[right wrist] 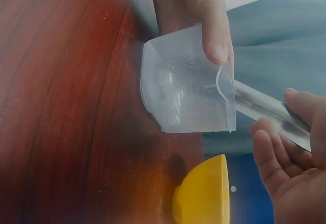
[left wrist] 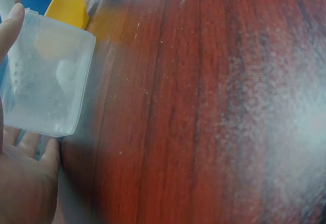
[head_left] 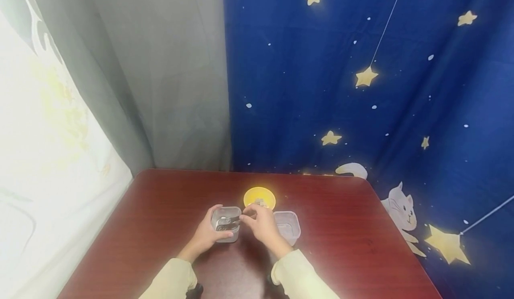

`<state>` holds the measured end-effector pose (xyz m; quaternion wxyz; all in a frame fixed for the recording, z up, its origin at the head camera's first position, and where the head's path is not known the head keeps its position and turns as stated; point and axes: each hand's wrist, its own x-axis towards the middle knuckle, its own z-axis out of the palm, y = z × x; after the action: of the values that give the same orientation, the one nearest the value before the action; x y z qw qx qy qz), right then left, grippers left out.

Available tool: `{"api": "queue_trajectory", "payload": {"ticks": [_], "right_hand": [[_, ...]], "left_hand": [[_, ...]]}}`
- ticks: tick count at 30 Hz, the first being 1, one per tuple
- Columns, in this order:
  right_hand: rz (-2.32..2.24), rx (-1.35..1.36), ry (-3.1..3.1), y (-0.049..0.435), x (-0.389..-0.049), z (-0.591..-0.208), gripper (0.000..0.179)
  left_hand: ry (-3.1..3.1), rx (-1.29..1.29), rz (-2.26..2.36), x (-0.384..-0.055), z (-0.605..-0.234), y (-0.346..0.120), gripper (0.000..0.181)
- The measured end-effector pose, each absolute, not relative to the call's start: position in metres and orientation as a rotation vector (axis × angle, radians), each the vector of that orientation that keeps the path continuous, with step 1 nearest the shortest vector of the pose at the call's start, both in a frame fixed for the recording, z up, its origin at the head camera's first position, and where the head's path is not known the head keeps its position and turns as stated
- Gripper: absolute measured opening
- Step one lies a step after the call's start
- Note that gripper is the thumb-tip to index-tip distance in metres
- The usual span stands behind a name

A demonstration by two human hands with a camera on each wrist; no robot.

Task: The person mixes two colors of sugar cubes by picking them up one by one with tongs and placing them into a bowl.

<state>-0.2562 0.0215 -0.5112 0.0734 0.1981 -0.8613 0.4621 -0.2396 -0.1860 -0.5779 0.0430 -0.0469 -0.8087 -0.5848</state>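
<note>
I judge the left tub light, flexy, best side-held, as left hand grips it; right hand pinches the metal utensil, likely stiff, slick, at its right end.

L hand grips — R hand pinches nr it.

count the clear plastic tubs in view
2. One tub is held in the left hand; the other tub sits on the table, just right of the right hand, which partly hides it.
</note>
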Motion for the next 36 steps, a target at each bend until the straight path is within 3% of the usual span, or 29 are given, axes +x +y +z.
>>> {"api": "queue_trajectory", "payload": {"ticks": [29, 36], "right_hand": [[1.772, 0.306, -2.185, 0.036, -0.249, -0.496, 0.013], [1.660, 0.246, -2.084, 0.044, -0.247, -0.481, 0.013]], "left_hand": [[-2.495, -0.099, -1.773, -0.240, -0.579, -0.185, 0.102], [-2.485, -0.100, -1.755, -0.240, -0.579, -0.185, 0.103]]}}
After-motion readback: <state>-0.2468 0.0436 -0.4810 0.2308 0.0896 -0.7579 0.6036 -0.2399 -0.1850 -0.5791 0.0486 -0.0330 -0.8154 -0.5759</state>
